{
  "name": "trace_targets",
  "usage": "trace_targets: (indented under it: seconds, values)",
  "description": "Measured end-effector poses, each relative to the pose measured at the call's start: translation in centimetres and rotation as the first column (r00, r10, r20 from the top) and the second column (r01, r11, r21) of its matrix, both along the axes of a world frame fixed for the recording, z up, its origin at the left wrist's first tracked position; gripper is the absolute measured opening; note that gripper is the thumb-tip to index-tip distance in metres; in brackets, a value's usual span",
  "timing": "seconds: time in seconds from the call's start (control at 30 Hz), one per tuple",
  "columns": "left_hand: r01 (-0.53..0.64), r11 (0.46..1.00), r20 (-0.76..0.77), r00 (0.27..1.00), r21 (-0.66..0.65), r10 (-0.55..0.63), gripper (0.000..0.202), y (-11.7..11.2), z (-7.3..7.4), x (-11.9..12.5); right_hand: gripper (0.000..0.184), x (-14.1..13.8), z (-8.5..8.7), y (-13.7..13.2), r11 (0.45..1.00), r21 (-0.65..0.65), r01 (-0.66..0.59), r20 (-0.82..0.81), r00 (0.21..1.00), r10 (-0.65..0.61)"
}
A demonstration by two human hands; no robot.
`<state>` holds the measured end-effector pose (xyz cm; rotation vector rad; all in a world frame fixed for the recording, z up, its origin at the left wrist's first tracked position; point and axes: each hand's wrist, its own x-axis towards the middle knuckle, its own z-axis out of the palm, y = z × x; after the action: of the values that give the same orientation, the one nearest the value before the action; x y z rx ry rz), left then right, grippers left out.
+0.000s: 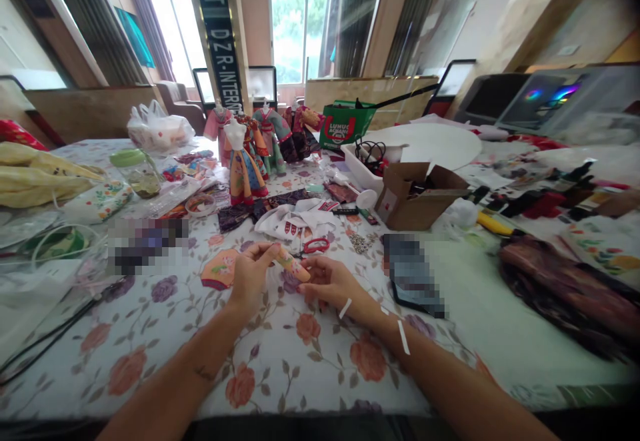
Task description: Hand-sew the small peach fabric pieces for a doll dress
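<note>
A small folded strip of orange floral fabric [290, 262] is held just above the tablecloth between my hands. My left hand [251, 273] pinches its left end between thumb and fingers. At the other end, my right hand [333, 282] has curled fingers on the strip's lower right tip. A flat orange fabric piece [216, 269] with a dark red border lies beside my left hand. Red-handled scissors [317, 246] rest just beyond my fingers, their blades partly hidden. White tape strips are stuck on my right wrist and forearm.
Dressed miniature mannequins [240, 161] stand at the back. An open cardboard box [417, 194] and a white bin [363, 166] are at right, with a phone [413, 274] nearer me. White cloth [293, 221] lies ahead; a green-lidded jar [137, 173] stands left.
</note>
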<state>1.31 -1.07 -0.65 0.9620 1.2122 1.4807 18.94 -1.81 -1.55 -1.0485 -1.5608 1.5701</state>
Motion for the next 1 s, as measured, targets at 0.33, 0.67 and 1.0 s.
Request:
trace_targets:
  seconds: [0.33, 0.67, 1.0]
  values:
    - [-0.062, 0.998, 0.059, 0.996, -0.029, 0.064, 0.026, 0.4, -0.6, -0.2, 0.014, -0.2, 0.2, -0.2, 0.946, 0.264, 0.187, 0.083, 0.973, -0.216]
    - [-0.092, 0.996, 0.212, 0.973, -0.002, 0.09, 0.029, 0.4, -0.6, 0.1, 0.016, 0.0, 0.6, 0.0, 0.963, -0.119, 0.243, -0.224, 0.938, -0.265]
    - [0.042, 0.999, 0.103, 0.994, 0.001, -0.042, 0.029, -0.4, 0.0, 1.0, 0.029, 0.3, 0.7, 0.5, 0.952, -0.202, 0.23, -0.357, 0.888, -0.29]
